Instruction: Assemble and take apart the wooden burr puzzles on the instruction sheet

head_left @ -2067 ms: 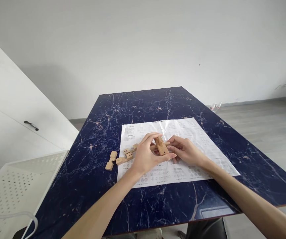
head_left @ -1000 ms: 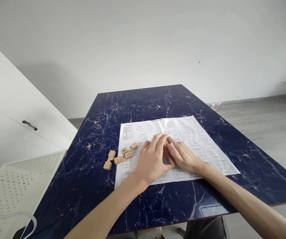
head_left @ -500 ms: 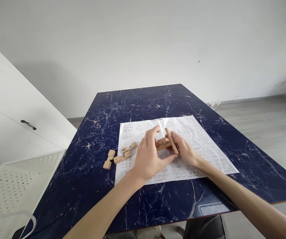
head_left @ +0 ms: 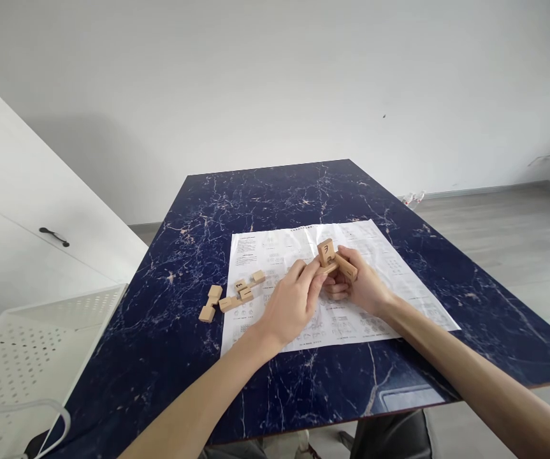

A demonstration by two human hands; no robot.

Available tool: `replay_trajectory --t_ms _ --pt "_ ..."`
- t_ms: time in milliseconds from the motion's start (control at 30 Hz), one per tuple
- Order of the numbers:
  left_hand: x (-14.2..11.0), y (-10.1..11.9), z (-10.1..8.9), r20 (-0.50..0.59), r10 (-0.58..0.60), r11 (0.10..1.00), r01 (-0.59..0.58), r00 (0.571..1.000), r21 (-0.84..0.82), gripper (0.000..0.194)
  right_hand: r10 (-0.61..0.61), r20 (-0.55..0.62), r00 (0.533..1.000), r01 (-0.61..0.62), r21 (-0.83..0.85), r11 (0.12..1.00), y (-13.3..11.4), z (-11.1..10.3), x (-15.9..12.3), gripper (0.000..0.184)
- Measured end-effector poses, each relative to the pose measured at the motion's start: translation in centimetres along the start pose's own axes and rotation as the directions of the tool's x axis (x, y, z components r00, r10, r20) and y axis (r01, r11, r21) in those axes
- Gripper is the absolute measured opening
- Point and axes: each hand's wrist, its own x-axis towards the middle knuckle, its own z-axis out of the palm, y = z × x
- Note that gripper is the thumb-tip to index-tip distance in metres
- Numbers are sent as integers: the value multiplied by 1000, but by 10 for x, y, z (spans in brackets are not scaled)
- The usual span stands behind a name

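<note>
Both hands are occupied. The left hand (head_left: 290, 303) pinches, between thumb and fingers, the left end of a cluster of wooden pieces (head_left: 331, 267). The right hand (head_left: 369, 285) grasps the opposite side, thumb along the top and fingers curled beneath. The cluster sits between the two sets of fingertips, apparently just above the printed sheet (head_left: 401, 299); exact clearance cannot be told.

Cluster, as visible: an upright piece (head_left: 325, 250) marked 3 stands beyond the left fingertips, leaning slightly; a slanted piece (head_left: 346, 267) lies against the right hand. How they interlock is hidden by the fingers.

Left of the left hand: two notched pieces (head_left: 246, 295) on the sheet, close together, and a separate piece (head_left: 211, 303) farther out on the dark table (head_left: 265, 197), just off the sheet's edge.

Risks (judgement): the upright piece has no finger visibly closed around it; if its joint is loose, a tilt of either wrist could let it slip. Unequal push from the two hands could skew the notches and jam them. A leftward sweep of the left hand could scatter the nearby pieces or drag the sheet.
</note>
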Motion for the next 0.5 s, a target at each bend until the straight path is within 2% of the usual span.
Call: replay_trajectory --t_ms 167,500 --pt "0 -1 0 0 -5 1000 5 1000 -12 40 -4 25 1000 2 55 998 3 -3 1 53" --pt "-2 -3 2 -3 2 1000 -2 1000 -2 41 21 -17 1000 -19 123 992 -6 3 -2 44"
